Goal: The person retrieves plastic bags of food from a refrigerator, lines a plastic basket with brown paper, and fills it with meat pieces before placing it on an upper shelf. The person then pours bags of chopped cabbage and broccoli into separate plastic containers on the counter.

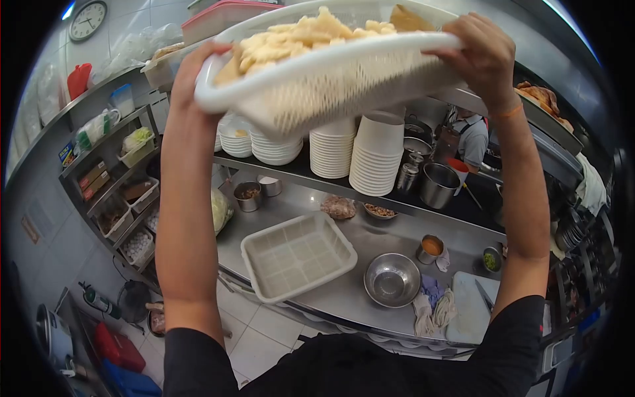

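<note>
Raised overhead is a white perforated plastic basket [317, 99], heaped with pale yellow food pieces [311, 33] of a kind I cannot make out. My left hand [192, 76] is closed on the basket's left end. At its right end, my right hand [486, 59] grips the rim, fingers curled over the edge. The basket is tilted, with its left side lower. Below, on the steel counter, rests a shallow grey-white plastic tray [264, 291] with nothing in it. Beside the tray sits a steel bowl [391, 279].
Stacked white bowls [331, 152] and a steel pot [440, 185] stand on the shelf ahead. A knife [484, 295] lies on a white cutting board [466, 311] at right, near cloths [433, 308]. Shelving [109, 178] lines the left. Another person [471, 135] is beyond the shelf.
</note>
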`<action>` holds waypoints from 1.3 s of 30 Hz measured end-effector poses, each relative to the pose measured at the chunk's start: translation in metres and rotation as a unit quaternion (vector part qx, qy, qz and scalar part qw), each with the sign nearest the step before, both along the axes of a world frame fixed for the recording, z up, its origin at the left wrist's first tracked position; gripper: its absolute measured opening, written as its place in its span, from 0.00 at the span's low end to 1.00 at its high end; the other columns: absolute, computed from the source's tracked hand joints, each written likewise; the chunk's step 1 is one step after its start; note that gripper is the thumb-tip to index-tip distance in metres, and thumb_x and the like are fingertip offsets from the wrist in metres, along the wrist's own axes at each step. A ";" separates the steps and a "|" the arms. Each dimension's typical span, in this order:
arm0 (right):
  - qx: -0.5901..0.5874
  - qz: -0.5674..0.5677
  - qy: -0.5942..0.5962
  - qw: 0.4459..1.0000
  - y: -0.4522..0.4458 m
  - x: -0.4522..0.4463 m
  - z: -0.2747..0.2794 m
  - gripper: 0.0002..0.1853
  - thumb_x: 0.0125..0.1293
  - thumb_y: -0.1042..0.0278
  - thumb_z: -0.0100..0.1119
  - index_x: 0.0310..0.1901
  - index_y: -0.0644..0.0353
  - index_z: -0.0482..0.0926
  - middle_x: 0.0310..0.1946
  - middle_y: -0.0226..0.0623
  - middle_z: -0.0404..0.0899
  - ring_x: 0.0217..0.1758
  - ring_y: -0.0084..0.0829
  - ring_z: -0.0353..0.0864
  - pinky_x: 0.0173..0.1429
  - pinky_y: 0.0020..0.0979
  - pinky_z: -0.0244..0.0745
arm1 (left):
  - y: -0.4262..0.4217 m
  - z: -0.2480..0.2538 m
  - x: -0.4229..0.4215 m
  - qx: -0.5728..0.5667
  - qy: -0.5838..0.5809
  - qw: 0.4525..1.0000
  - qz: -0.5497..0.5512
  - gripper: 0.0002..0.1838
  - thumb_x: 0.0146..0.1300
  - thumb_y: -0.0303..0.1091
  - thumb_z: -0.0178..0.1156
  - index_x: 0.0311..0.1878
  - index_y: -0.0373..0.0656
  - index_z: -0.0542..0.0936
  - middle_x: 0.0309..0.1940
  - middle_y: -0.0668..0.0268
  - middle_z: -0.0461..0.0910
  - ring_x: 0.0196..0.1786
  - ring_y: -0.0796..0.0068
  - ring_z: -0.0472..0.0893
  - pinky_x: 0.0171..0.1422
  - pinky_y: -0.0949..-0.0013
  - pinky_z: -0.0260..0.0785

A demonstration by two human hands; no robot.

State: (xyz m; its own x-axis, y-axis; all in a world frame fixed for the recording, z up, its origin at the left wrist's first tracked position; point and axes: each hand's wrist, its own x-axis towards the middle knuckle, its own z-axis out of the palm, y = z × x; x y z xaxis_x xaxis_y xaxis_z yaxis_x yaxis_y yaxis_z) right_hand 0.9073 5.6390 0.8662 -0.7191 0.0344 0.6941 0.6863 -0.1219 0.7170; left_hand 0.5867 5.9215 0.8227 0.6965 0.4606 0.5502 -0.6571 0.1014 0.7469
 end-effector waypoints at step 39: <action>0.145 -0.291 0.290 0.900 -0.219 0.349 -0.076 0.26 0.67 0.37 0.66 0.34 0.57 0.80 0.29 0.39 0.80 0.36 0.44 0.81 0.43 0.45 0.74 | 0.076 0.065 0.237 0.634 -0.047 0.392 0.665 0.33 0.65 0.64 0.67 0.32 0.37 0.76 0.30 0.55 0.76 0.37 0.51 0.76 0.46 0.51 0.67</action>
State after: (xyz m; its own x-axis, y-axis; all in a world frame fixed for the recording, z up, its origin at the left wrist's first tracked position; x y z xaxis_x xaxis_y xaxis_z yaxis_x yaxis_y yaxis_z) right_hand 1.2563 5.4196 0.7902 -0.1507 0.0448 0.9876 0.6946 -0.7061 0.1380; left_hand 0.8241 5.9978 0.8880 0.2529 -0.3029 0.9189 0.4698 -0.7918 -0.3903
